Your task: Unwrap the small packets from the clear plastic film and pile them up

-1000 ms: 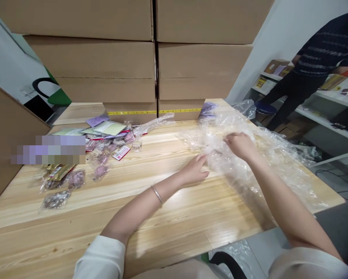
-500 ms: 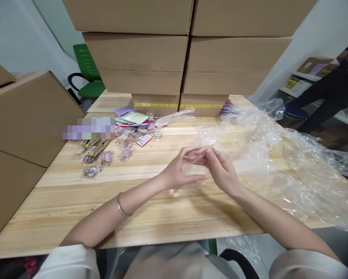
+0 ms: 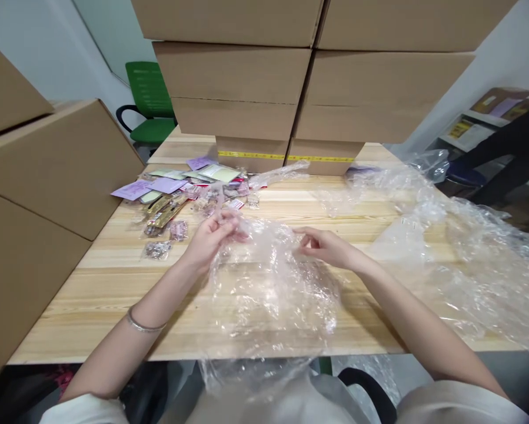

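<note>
A large clear plastic bag (image 3: 268,300) is spread in front of me, crinkled and shiny, its lower end hanging over the table's front edge. My left hand (image 3: 213,237) pinches the bag's upper left part, and a twisted strip of the film sticks up above the fingers. At its upper right edge, my right hand (image 3: 326,246) is closed with curled fingers on the film. The bag looks thin and see-through, with wood grain showing beneath. Just beyond my left hand lie small clear packets (image 3: 157,250) and gold-coloured packs (image 3: 169,213).
Purple and pale green cards (image 3: 132,189) lie in the pile at the left. More clear plastic bags (image 3: 480,282) cover the table's right side. Stacked cardboard boxes (image 3: 242,73) stand at the back, others (image 3: 61,171) at the left. A person in dark trousers (image 3: 506,144) is at the far right.
My hands have moved apart, the left one towards the pile. The plastic film between them is now spread out towards me. The view has shifted slightly left.
</note>
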The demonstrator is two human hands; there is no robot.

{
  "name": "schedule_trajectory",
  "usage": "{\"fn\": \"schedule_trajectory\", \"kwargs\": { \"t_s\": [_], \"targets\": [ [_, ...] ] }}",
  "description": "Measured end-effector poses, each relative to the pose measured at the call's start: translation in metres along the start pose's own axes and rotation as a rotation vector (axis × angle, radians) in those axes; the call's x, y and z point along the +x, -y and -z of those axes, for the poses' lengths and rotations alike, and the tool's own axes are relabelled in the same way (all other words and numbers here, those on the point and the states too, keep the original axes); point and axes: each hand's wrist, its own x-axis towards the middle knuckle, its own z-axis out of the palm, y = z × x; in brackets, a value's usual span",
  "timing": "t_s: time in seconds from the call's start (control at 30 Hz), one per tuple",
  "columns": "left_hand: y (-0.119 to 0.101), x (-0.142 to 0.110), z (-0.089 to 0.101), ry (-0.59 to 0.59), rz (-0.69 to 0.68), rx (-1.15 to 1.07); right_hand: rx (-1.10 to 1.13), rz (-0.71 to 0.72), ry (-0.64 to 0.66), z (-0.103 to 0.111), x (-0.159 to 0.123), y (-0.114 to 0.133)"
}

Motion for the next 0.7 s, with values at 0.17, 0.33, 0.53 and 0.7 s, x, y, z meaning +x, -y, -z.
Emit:
{"fn": "schedule_trajectory", "kwargs": {
  "t_s": [0.17, 0.33, 0.53, 0.7],
  "targets": [
    [0.015, 0.012, 0.032, -0.168, 0.207, -0.011, 0.068, 0.007, -0.129, 0.011, 0.010, -0.017],
    [0.031, 0.020, 0.047, -0.201, 0.234, 0.036, 0.127, 0.075, -0.441, 0.016, 0.024, -0.028],
    [0.042, 0.019, 0.050, -0.234, 0.224, 0.100, 0.306, 0.204, -0.152, 0.000, 0.029, -0.023],
    [0.045, 0.014, 0.045, -0.209, 0.186, 0.247, 0.351, 0.124, -0.321, -0.014, 0.035, -0.020]
  ]
}}
